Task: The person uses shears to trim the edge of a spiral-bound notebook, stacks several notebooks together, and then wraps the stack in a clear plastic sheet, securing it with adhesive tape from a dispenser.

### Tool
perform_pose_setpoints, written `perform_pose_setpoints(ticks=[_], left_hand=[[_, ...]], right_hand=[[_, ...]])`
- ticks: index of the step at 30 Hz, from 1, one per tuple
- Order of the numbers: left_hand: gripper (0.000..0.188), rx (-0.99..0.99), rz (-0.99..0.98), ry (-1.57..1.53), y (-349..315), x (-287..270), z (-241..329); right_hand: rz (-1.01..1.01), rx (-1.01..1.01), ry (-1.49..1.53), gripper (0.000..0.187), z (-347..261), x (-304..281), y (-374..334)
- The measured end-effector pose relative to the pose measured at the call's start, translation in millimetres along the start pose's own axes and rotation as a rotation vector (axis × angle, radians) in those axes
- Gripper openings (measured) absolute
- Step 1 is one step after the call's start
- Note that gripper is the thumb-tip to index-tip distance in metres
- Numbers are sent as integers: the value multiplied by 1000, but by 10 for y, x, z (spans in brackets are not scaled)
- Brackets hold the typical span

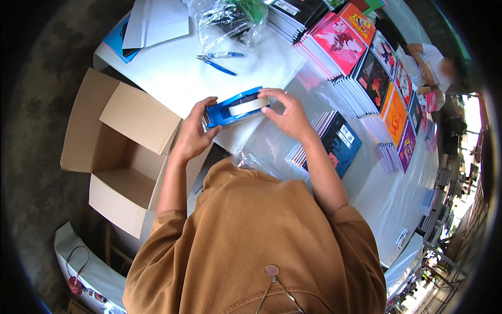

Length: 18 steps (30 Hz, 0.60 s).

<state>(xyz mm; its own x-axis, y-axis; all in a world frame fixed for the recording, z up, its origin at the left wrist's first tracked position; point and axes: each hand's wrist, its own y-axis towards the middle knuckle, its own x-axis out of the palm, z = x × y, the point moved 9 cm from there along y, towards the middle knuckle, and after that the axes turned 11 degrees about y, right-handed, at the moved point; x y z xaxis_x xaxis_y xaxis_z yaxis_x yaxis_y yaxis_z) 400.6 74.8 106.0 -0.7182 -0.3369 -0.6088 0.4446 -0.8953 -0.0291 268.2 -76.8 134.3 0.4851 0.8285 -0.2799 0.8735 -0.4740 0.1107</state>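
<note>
Between both hands, over the near edge of the white table, is a blue tape dispenser (219, 113). A pale roll of tape (249, 107) sits in it. My left hand (194, 131) grips the dispenser's left end, thumb below and fingers above. My right hand (285, 113) is at the other end, its thumb and fingers closed on the tape roll's right side. Just right of the hands lies clear plastic wrap (272, 138), with a stack of dark-covered notebooks (334, 144) on it. Beyond the dispenser are blue-handled pliers (219, 67) and a blue cutter (226, 54).
An open cardboard box (130, 152) stands left of my arm. Stacks of colourful notebooks (371, 73) line the table's right side. A clear plastic bag (225, 23) and white sheets (157, 23) lie at the far end. Another person (434, 65) is at the far right.
</note>
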Motion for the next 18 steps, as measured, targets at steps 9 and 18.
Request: perform_pose_setpoints(ticks=[9, 18], left_hand=[[68, 17, -111, -147, 88, 70, -23], [74, 30, -176, -317, 211, 129, -19]], right_hand=[[73, -58, -159, 25, -118, -6, -170], [163, -12, -106, 26, -27, 19, -377]])
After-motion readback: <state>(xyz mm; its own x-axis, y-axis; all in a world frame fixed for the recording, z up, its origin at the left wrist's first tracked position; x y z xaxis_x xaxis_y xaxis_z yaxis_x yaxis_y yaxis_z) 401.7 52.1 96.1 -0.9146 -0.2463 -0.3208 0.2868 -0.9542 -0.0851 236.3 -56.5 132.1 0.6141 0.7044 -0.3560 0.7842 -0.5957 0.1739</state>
